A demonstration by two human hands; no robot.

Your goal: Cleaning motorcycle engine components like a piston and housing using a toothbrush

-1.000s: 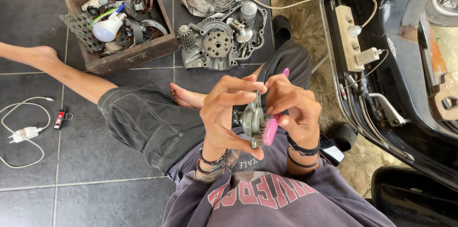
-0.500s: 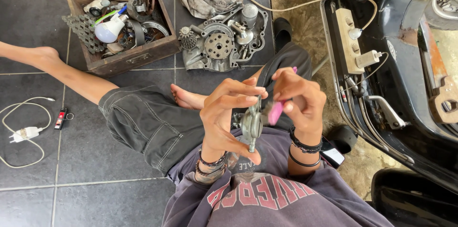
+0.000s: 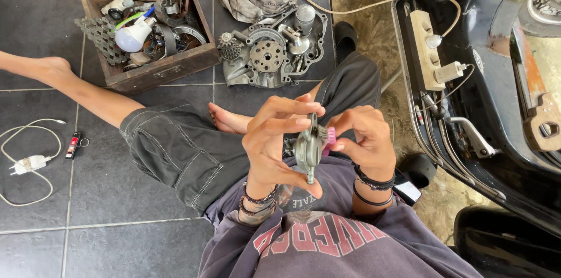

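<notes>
I sit on a tiled floor and hold a small grey metal engine part (image 3: pixel 305 148) up over my lap. My left hand (image 3: pixel 274 143) grips it from the left, fingers spread along its top and thumb underneath. My right hand (image 3: pixel 365 140) holds a pink-handled brush (image 3: pixel 329 137) whose bristles press against the part's right side. Both wrists wear dark bracelets.
A wooden box (image 3: pixel 149 70) of mixed parts and a light bulb (image 3: pixel 131 36) stands at the upper left. A grey engine casing (image 3: pixel 272 50) with a rag lies beyond my knees. A black scooter body (image 3: pixel 502 79) with a power strip (image 3: pixel 426 50) fills the right. A white charger (image 3: pixel 26 164) lies left.
The brush in my right hand has slid up against the part and shows less of its pink handle. My left fingers have spread wider over the part.
</notes>
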